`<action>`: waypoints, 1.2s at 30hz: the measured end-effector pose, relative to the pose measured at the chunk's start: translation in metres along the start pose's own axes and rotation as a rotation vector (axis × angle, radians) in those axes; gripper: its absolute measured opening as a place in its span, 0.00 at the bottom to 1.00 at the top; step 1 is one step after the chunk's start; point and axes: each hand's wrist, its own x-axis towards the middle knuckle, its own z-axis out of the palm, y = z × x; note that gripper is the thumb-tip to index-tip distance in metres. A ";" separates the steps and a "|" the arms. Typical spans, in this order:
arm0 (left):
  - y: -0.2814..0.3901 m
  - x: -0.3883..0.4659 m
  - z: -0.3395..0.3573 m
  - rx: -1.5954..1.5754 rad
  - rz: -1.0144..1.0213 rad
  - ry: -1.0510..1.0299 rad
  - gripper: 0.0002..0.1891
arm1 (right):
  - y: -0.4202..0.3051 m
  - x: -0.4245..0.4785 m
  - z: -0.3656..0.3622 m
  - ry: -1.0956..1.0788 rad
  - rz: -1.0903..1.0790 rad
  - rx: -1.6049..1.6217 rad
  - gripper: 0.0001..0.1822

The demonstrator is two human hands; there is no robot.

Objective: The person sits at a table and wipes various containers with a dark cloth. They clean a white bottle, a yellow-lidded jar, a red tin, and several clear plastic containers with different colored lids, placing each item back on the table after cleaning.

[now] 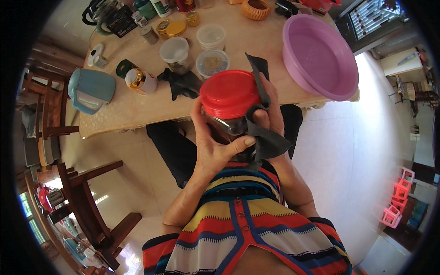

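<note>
A clear jar (229, 125) with a red screw lid (231, 92) is held between both hands above the lap, close to the table's near edge. My left hand (215, 144) grips the jar's left side, its thumb lying across the front. On the jar's right side, my right hand (271, 110) presses a dark grey cloth (270, 139) against it; strips of the cloth hang out above and below the fingers. Another dark cloth (180, 82) lies crumpled on the table just left of the lid. The jar's lower part is mostly hidden by the hands and cloth.
On the cloth-covered table (137, 110) stand a purple basin (319, 58) at right, several plastic tubs (210, 36) beyond the jar, a white jar with a gold band (141, 81) and a blue pitcher (91, 90) at left. A wooden chair (89, 209) stands left of the lap.
</note>
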 end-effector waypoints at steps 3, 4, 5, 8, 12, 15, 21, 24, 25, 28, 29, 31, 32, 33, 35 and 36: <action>0.004 0.001 -0.002 -0.002 -0.048 -0.075 0.56 | -0.006 0.011 -0.016 -0.075 0.035 0.050 0.34; 0.003 0.001 -0.003 -0.010 -0.059 -0.107 0.55 | -0.023 0.014 -0.018 -0.087 0.197 0.203 0.30; 0.002 0.002 -0.005 -0.017 -0.070 -0.139 0.54 | -0.027 0.017 -0.021 -0.088 0.269 0.295 0.30; -0.002 0.004 -0.011 0.171 0.010 -0.212 0.52 | -0.025 0.015 -0.028 -0.063 0.517 0.685 0.31; 0.010 0.004 -0.005 -0.098 -0.189 -0.091 0.51 | -0.012 -0.009 -0.022 -0.082 0.725 1.063 0.32; 0.009 0.009 -0.009 -0.255 -0.208 0.037 0.50 | -0.009 -0.020 -0.013 -0.099 0.717 0.897 0.34; 0.009 0.020 -0.020 -0.167 -0.118 0.199 0.44 | -0.013 -0.031 0.009 -0.210 0.176 -0.168 0.39; 0.002 0.020 -0.017 -0.177 -0.057 0.202 0.46 | -0.014 -0.024 0.008 -0.210 -0.004 -0.313 0.43; 0.002 0.020 -0.016 -0.138 -0.040 0.173 0.46 | -0.012 -0.021 0.006 -0.193 -0.060 -0.298 0.43; 0.002 0.018 -0.015 -0.064 -0.027 0.108 0.50 | -0.012 -0.003 0.001 -0.152 0.162 0.078 0.39; 0.003 0.018 -0.018 -0.054 -0.044 0.062 0.51 | -0.012 0.004 -0.003 -0.166 0.218 0.179 0.39; 0.005 0.017 -0.024 -0.034 -0.077 -0.032 0.53 | -0.008 0.006 -0.004 -0.137 0.465 0.422 0.40; 0.004 0.017 -0.024 -0.072 -0.092 -0.087 0.53 | -0.015 0.007 -0.006 -0.080 0.688 0.553 0.39; 0.002 0.016 -0.024 -0.112 -0.106 -0.138 0.53 | -0.020 0.005 -0.007 -0.025 0.913 0.682 0.39; 0.003 0.014 -0.021 -0.152 -0.138 -0.171 0.53 | -0.010 -0.007 -0.012 -0.137 0.825 1.063 0.36; 0.008 0.014 -0.015 -0.154 -0.160 -0.158 0.52 | 0.011 -0.010 -0.010 -0.158 0.847 1.387 0.36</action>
